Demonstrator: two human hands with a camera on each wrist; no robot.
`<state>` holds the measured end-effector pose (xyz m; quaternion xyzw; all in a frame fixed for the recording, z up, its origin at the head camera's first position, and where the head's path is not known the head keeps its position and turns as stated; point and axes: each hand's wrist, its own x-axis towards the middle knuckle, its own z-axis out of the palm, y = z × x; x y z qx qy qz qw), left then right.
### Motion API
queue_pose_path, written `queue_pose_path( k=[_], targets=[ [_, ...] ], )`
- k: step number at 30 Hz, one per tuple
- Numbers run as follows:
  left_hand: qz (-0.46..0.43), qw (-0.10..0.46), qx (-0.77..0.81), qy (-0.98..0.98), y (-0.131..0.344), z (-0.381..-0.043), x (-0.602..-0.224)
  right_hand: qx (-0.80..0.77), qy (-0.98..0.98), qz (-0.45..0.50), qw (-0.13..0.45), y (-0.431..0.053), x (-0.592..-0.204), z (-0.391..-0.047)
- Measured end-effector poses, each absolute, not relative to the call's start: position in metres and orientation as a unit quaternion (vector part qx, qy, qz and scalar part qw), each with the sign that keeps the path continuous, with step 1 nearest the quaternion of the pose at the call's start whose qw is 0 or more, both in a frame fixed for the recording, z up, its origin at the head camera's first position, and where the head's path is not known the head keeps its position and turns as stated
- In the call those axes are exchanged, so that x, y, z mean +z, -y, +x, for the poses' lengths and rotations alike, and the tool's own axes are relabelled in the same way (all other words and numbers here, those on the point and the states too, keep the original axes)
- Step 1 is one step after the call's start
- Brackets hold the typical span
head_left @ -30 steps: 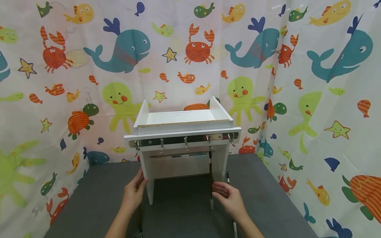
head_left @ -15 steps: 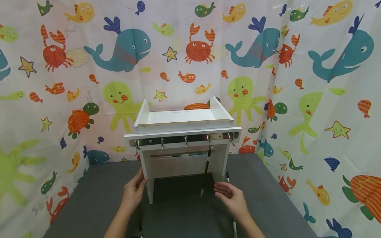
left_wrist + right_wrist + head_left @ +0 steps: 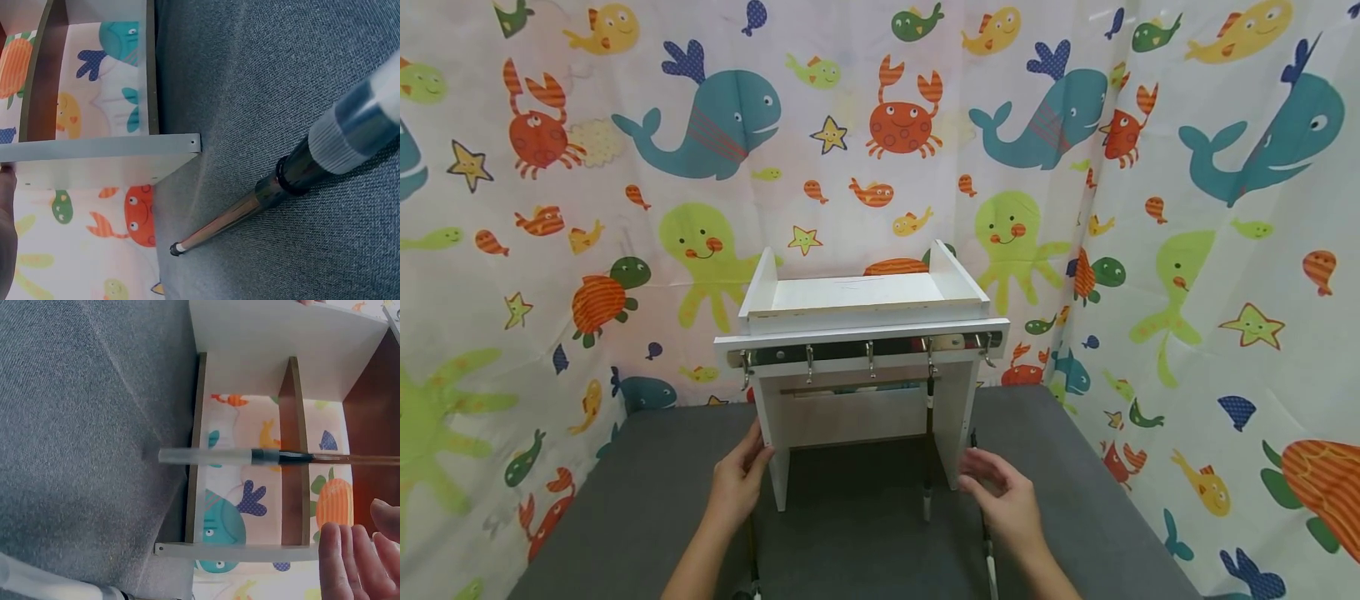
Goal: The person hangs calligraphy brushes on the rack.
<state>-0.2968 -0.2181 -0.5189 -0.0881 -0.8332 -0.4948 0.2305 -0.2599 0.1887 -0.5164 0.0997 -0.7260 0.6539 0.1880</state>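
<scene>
A white wooden shelf (image 3: 865, 317) carries a metal strip of hooks (image 3: 868, 346) along its front. From the second hook from the right hangs a calligraphy brush (image 3: 928, 433), its white tip (image 3: 206, 456) pointing down. My right hand (image 3: 1003, 496) is right of this brush and apart from it, fingers loosely bent, thumb apart, fingertips at the shelf's right side panel. My left hand (image 3: 737, 479) holds the lower left side panel (image 3: 94, 169), thumb at its front edge and fingers along its outer face.
A second brush (image 3: 231, 219) lies on the grey cloth (image 3: 269, 75) by my left forearm. Another brush (image 3: 988, 550) lies beside my right forearm. A white curtain (image 3: 865, 233) printed with sea animals encloses the back and sides.
My right hand has left the hanging brush and moved right, to the shelf's right panel. The brush swung left, then back to nearly straight down. My left hand stays on the left panel.
</scene>
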Motion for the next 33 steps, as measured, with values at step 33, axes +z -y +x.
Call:
queue_pose_path(
  k=[33],
  targets=[
    [-0.077,0.241,-0.490,0.834,0.213,-0.295,-0.519,0.617,0.764,0.000,0.187,-0.210,-0.538,-0.271]
  ],
)
